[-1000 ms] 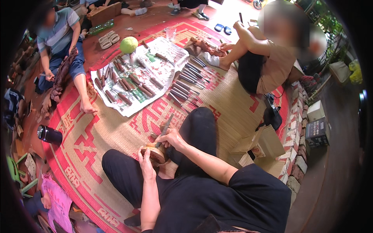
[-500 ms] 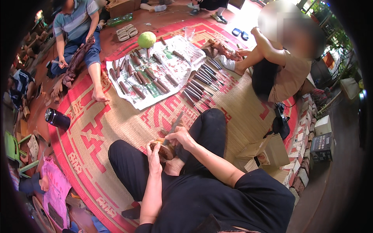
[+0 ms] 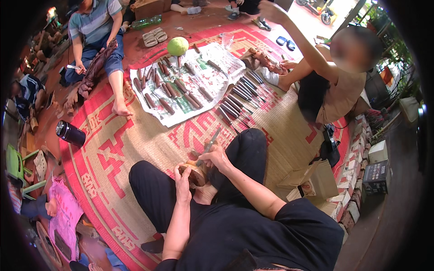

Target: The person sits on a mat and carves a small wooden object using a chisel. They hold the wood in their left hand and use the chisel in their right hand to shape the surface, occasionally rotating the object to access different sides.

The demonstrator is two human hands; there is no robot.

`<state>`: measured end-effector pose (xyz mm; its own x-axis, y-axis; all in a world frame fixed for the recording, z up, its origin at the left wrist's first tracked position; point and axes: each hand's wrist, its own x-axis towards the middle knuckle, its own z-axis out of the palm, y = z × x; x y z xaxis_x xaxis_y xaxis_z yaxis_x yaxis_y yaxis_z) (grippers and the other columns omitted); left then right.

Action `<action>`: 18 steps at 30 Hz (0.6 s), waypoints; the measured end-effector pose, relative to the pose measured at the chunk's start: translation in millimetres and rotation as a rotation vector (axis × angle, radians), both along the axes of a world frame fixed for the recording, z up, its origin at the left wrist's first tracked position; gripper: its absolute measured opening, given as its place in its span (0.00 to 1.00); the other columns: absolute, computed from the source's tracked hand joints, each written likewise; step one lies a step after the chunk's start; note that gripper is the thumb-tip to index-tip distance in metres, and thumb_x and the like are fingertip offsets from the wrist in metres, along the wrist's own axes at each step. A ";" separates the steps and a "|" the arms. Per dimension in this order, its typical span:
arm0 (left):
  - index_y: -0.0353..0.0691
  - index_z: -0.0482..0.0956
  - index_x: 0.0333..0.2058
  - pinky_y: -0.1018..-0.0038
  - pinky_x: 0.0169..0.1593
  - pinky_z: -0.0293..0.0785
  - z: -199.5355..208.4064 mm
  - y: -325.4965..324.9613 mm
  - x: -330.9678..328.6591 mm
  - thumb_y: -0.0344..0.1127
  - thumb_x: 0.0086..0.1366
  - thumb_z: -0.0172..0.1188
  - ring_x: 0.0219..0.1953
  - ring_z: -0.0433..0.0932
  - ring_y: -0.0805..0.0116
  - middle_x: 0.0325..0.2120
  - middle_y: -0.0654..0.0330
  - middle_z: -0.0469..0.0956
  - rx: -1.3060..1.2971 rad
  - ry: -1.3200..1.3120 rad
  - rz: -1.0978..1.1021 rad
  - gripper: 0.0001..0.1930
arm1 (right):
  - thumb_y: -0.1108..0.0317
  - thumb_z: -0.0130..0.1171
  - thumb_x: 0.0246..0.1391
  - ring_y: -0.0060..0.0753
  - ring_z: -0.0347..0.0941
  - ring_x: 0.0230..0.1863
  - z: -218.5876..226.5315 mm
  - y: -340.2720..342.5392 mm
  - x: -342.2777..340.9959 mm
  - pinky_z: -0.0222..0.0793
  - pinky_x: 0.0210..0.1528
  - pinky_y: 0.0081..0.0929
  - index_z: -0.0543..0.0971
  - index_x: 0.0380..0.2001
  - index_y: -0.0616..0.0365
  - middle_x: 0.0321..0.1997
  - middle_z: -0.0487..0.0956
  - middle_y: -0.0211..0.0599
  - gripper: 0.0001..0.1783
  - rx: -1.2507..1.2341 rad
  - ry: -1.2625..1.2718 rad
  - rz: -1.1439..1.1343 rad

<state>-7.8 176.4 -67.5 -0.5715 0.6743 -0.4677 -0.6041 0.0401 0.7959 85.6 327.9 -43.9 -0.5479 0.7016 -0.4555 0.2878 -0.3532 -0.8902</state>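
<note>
I sit cross-legged with a rounded brown wooden piece (image 3: 197,175) in front of my shins. My left hand (image 3: 183,181) is wrapped round its near left side. In my right hand (image 3: 216,158) is a flat grey metal tool (image 3: 213,140), perhaps a file or a blade. Its upper end sticks out beyond my fingers, and its lower end meets the top of the wooden piece. My fingers partly cover both things. Beyond my knees, several dark-handled carving tools (image 3: 242,92) lie in rows on the patterned mat (image 3: 149,142).
A white printed sheet (image 3: 169,118) bears several brown-handled tools (image 3: 194,100) and a green round fruit (image 3: 177,46). A black flask (image 3: 70,133) lies left, a cardboard box (image 3: 320,180) right, beside a brick edging (image 3: 350,198). Two people sit opposite with wooden carvings (image 3: 97,67).
The view has shifted slightly. The person at the right has raised an arm high. My hands keep their hold, and the metal tool has shifted only a little against the wooden piece.
</note>
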 end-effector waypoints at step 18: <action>0.40 0.65 0.50 0.73 0.50 0.66 -25.6 -0.9 -0.1 0.42 0.58 0.62 0.47 0.69 0.68 0.44 0.56 0.70 -0.081 0.159 0.042 0.25 | 0.75 0.61 0.44 0.19 0.67 0.14 -6.2 -12.3 -0.1 0.61 0.16 0.15 0.75 0.24 0.61 0.17 0.73 0.29 0.04 -0.054 0.045 0.002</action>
